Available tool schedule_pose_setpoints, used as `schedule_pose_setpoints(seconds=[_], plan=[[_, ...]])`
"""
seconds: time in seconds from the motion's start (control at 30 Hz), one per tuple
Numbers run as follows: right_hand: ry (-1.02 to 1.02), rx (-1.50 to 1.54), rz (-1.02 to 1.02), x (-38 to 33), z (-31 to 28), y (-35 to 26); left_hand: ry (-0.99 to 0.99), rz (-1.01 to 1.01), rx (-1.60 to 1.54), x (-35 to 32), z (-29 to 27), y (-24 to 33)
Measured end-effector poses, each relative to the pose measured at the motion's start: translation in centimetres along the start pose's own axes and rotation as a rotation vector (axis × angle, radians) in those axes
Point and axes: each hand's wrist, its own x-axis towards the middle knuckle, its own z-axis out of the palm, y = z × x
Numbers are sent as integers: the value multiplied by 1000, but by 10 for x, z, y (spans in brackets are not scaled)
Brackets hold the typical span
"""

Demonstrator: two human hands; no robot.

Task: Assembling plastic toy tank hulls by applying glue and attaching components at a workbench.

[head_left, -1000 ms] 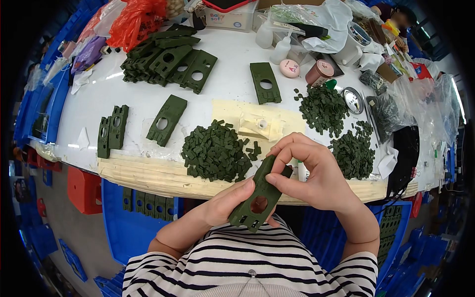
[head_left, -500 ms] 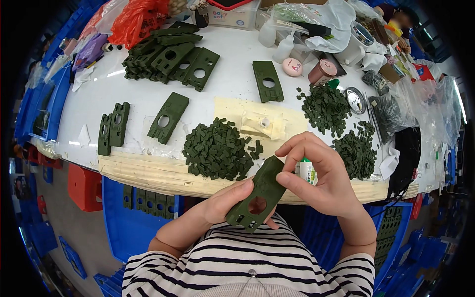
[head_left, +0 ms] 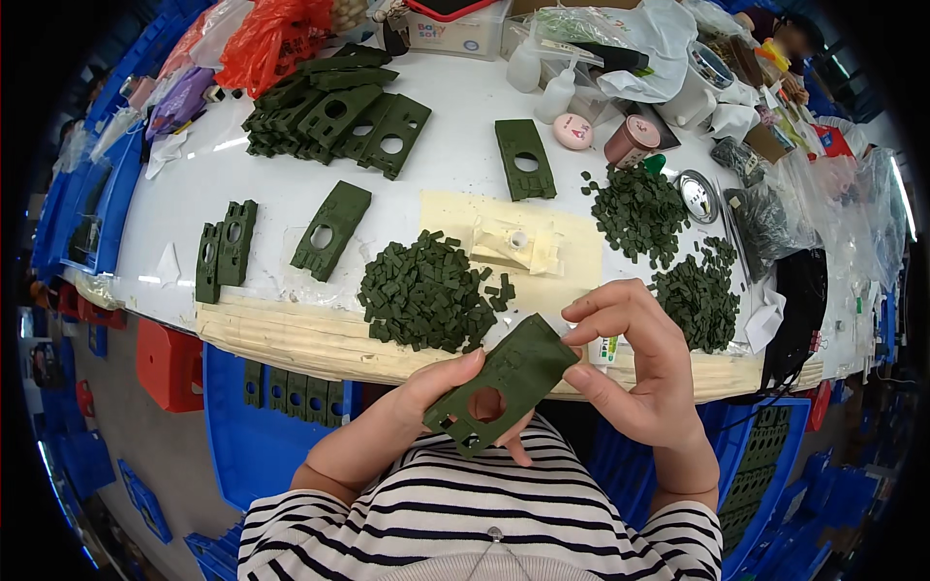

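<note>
My left hand grips a dark green plastic toy tank hull part by its left side, thumb on top. The part is tilted, with a round hole and small square openings toward its lower end. At its upper right corner my right hand has the curled index finger and thumb on either side of the edge. Any small piece between those fingertips is too hidden to tell. Just beyond the hands lies a heap of small dark green rectangular pieces. A cream-coloured block fixture stands on a yellowish sheet.
More hull parts lie on the white table, with a stack at back left. Two further heaps of pieces, white squeeze bottles and a pink tin are at right. Blue bins stand below the padded edge.
The held hull part has turned so that its upper face shows more broadly. My right hand has shifted slightly down and right, its finger and thumb now at the part's corner.
</note>
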Motion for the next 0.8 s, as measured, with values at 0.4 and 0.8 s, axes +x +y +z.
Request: schedule_pose_setpoints(seconds=[0.4, 0.8], plan=[[44, -386, -269, -10, 18, -4, -85, 111, 210, 1, -2, -1], [63, -315, -208, -13, 23, 1, 22, 67, 109, -5, 4, 4]])
